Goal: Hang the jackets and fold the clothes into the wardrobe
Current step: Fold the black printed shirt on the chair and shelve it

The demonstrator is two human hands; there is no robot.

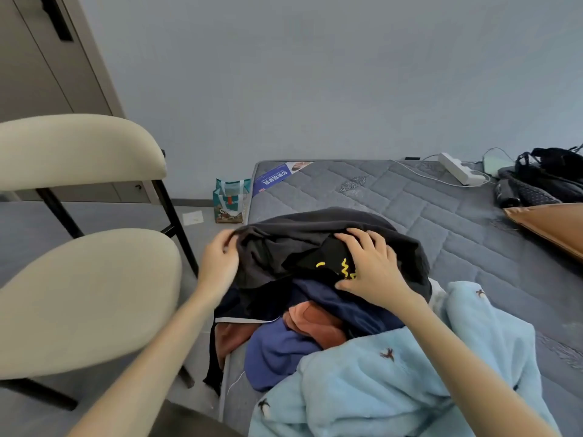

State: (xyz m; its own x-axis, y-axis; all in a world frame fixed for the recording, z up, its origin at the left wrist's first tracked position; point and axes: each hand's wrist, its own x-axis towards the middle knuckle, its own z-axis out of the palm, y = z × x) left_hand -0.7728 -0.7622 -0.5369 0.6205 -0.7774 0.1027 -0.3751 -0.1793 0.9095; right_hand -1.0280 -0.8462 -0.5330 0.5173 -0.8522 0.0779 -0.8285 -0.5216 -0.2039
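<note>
Dark grey garment [315,227] | atop the clothes heap [347,310] at the mattress [457,216] edge | left hand [219,260] pinches its edge, right hand [369,266] lies spread, fingers flat on a black yellow-printed piece [328,263] | step: sorting, looks barely begun | next: lift one free to fold.

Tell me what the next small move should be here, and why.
Probably lift the dark grey garment clear of the other clothes beneath it. The left hand pinches its edge, and the right hand rests spread on the black piece with yellow print on top. The heap on the mattress is tangled, so one item needs separating before folding.
</note>
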